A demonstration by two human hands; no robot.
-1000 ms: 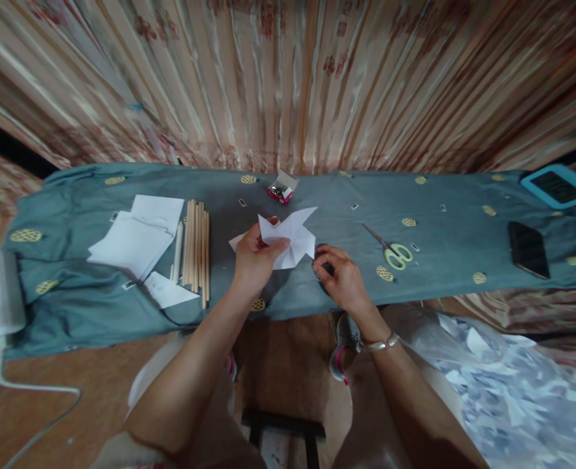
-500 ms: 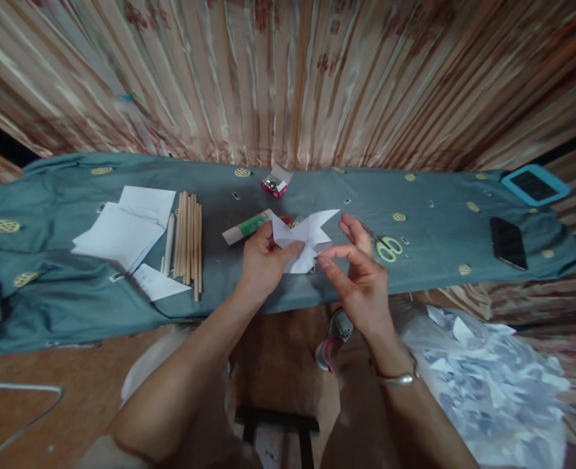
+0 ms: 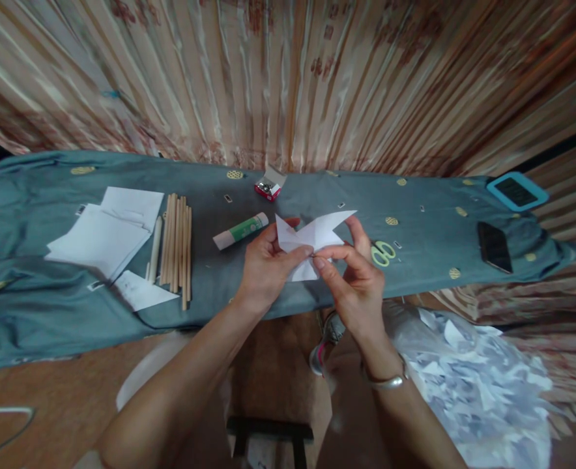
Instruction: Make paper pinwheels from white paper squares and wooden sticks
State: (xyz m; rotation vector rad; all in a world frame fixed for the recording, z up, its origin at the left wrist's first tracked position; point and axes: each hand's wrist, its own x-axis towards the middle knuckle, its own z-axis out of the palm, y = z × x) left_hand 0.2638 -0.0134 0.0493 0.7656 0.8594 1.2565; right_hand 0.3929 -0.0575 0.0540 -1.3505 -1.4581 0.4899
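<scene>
A white paper (image 3: 318, 236), cut and folded into pointed wings, is held in the air over the cloth's front edge. My left hand (image 3: 267, 267) is closed on its left side, thumb pressed on the front near the middle. The thumb and index finger of my right hand (image 3: 354, 277) pinch at the middle of the paper, on something too small to make out. Its other fingers lie behind the right wing. Beyond the paper, a small open red box (image 3: 268, 185) holds shiny metal bits. A green and white glue stick (image 3: 242, 231) lies left of my left hand.
Wooden sticks (image 3: 176, 244) and white paper sheets (image 3: 97, 238) lie on the left of the green cloth (image 3: 317, 189). Yellow-handled scissors (image 3: 383, 253), a phone (image 3: 494, 247) and a blue-framed device (image 3: 517, 191) lie on the right. Below stands a bag of paper pieces (image 3: 478, 384).
My right hand's pinch has moved left onto the middle of the paper, near my left thumb. The paper has shifted slightly right and down, and the view has turned a little.
</scene>
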